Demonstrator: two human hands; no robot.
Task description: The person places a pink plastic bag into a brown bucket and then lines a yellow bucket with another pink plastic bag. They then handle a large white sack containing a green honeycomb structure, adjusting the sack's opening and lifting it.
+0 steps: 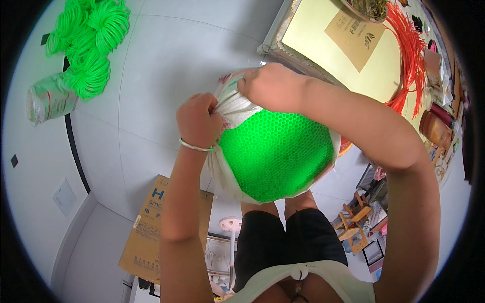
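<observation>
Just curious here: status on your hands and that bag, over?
Left hand and right hand gripping white sack mouth. Green honeycomb mesh inside. Nothing blocking.

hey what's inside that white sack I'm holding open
Inside the white sack lies bright green honeycomb mesh. Both hands, left and right, grip its rim. Whatever lies beneath the mesh is hidden.

We see a white sack (233, 108) full of bright green honeycomb mesh (275, 154), green cord coils (88, 35), and orange strands (411, 50).
</observation>
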